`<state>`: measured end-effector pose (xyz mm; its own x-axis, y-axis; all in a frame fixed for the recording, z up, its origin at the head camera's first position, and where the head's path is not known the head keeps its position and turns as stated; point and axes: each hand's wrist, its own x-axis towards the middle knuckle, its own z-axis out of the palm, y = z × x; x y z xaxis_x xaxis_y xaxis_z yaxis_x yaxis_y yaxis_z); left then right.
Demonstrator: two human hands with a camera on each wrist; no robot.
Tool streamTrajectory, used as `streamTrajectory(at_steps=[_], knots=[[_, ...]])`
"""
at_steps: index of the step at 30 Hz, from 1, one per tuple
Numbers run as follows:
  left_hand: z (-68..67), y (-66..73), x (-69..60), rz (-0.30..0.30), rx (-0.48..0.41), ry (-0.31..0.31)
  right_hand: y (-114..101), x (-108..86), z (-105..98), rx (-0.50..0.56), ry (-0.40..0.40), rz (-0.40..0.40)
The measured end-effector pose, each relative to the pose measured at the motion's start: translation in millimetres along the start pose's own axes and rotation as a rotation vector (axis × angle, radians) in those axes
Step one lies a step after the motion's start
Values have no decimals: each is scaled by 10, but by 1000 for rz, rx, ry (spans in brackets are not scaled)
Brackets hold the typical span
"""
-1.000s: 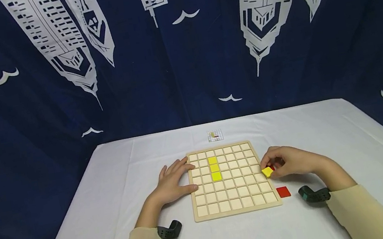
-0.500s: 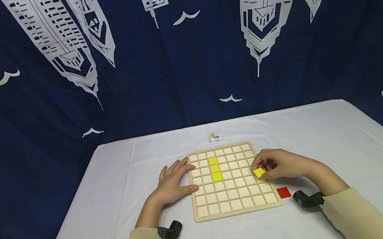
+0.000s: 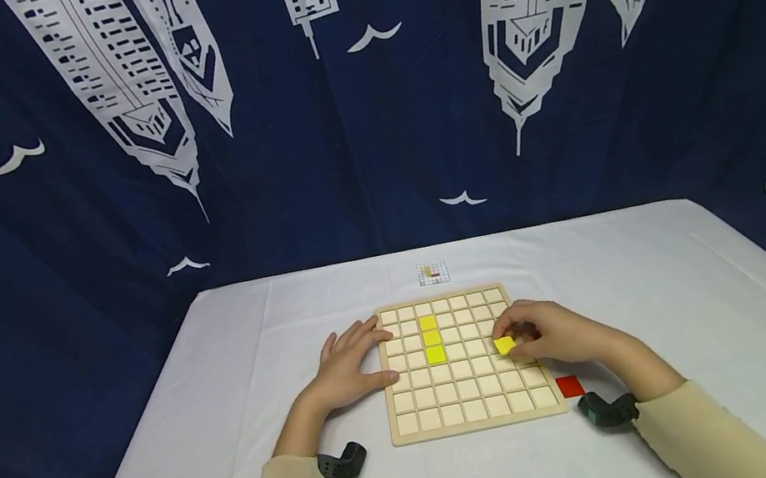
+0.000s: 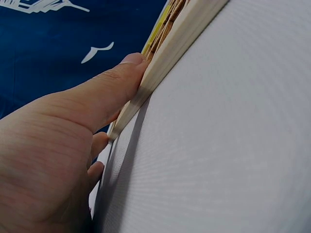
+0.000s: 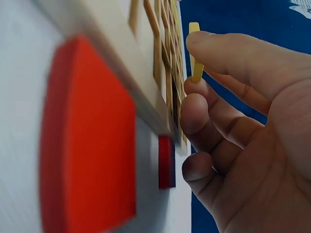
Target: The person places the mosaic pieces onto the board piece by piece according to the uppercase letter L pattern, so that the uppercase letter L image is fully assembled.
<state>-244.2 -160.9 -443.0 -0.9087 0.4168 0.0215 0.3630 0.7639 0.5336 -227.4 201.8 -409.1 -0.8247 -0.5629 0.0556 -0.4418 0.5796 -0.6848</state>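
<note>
A wooden grid board (image 3: 476, 388) lies flat on the table, with 3 yellow tiles (image 3: 432, 338) set in a column in its upper left part. My left hand (image 3: 341, 375) rests at the board's left edge, fingers spread and straight, thumb (image 4: 114, 85) against the wooden rim. Between thumb and fingertips, my right hand (image 3: 558, 330) pinches another yellow tile (image 5: 197, 73) over the board's right side. One red tile (image 3: 570, 386) lies beside the lower right corner. Farther along that edge, a second red tile (image 5: 166, 162) shows in the right wrist view; the right hand hides it from the head view.
Behind the board lies a small printed card (image 3: 432, 273) with a grid and coloured squares. White cloth covers the table (image 3: 277, 333). A dark blue curtain (image 3: 338, 153) with white building prints hangs at the back.
My right hand has moved left from beside the board's right edge to over its right columns, carrying the yellow tile. My left hand has stayed at the board's left edge.
</note>
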Motion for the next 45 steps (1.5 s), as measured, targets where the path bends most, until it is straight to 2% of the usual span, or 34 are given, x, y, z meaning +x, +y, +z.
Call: streamTrajectory(at_steps=[30,45], knots=[[-13,1,-6,16,-2,4,-269,111,304,-136,37,-76],[3,-9,0,6,-6,-3,-340,136,428,-196,92,-101]])
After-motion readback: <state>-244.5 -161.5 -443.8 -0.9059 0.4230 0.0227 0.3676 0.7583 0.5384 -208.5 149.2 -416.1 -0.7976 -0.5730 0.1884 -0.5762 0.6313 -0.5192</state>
